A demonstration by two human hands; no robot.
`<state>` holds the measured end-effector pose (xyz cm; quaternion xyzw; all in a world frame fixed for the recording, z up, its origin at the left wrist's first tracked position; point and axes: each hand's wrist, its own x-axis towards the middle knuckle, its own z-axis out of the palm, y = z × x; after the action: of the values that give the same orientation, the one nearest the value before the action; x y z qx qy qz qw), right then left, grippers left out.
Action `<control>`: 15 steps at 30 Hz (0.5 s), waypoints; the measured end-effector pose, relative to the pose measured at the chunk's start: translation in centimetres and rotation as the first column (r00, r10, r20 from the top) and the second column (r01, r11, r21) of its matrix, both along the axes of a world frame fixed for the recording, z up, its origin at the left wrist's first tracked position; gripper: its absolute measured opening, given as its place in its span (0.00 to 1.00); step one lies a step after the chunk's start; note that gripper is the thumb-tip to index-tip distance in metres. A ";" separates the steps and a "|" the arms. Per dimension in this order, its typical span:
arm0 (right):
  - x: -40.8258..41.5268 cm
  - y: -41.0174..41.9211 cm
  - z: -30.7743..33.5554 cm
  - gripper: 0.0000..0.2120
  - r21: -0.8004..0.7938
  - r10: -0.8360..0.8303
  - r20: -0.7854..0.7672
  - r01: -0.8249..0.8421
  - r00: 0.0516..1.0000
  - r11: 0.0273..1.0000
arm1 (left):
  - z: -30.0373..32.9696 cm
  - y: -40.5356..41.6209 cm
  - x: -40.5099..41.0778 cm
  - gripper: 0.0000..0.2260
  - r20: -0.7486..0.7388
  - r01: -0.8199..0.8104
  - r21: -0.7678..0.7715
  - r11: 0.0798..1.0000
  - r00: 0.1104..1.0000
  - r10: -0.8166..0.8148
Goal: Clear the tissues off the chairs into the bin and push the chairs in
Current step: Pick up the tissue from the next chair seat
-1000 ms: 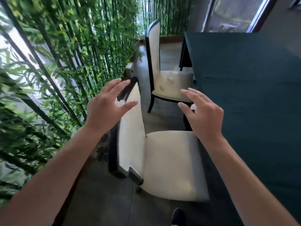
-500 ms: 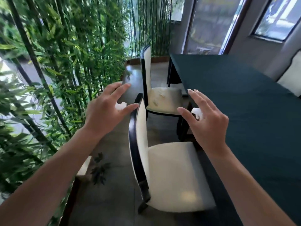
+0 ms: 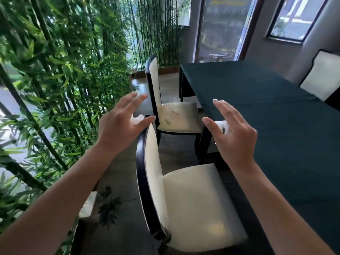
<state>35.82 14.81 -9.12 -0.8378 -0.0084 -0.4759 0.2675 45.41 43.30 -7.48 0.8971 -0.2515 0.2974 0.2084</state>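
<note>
**Desk:** Where do the tissues stand?

**Operator:** Two crumpled tissues (image 3: 172, 115) lie on the seat of the far chair (image 3: 177, 116), which is pulled out from the table (image 3: 266, 100). I also carry a white wad (image 3: 137, 119) against the palm of my left hand (image 3: 117, 131), and another wad (image 3: 221, 126) tucked inside my right hand (image 3: 233, 137). On both hands the index finger and thumb are spread wide — whatever holds the wads sits on the hidden palm side, so I cannot tell which fingers do the gripping.

**Desk:** What could go wrong from here?

**Operator:** My judgement: with the hands this open, either wad could slip out and drop to the floor if I reach for the near chair (image 3: 184, 199) or the far seat without closing up first. Grabbing more tissue with full palms risks the same. The near chair's seat shows bare and stands just beside the table edge, not yet fully under it.

**Desk:** Anything you can't see?

**Operator:** No bin is in view — I cannot say where it is. The near chair's legs are cut off at the bottom edge, a third chair (image 3: 322, 78) across the table is partly cropped, and the bamboo (image 3: 64, 70) screens the left side.
</note>
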 end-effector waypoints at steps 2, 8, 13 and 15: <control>0.4 -0.1 0.1 0.23 -0.007 -0.038 0.002 0.038 0.999 0.999 | -0.1 -0.4 1.6 0.31 -0.002 0.026 -0.008 1.000 1.000 -0.026; 1.6 1.8 -0.2 0.25 0.010 -0.158 -0.018 0.158 0.987 0.987 | -0.5 0.5 6.7 0.30 0.027 0.163 -0.064 0.985 0.986 -0.162; 3.4 6.9 -0.4 0.25 0.015 -0.276 -0.032 0.277 0.961 0.961 | -0.2 3.5 11.5 0.32 0.004 0.259 -0.028 0.966 0.966 -0.259; 4.3 9.1 -0.3 0.25 0.020 -0.311 -0.047 0.313 0.949 0.950 | -0.2 4.6 13.5 0.31 0.012 0.301 -0.020 0.953 0.953 -0.301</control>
<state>40.09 23.92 -9.41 -0.8350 0.1363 -0.4941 0.2002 58.90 47.90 -7.70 0.8447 -0.3830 0.2687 0.2598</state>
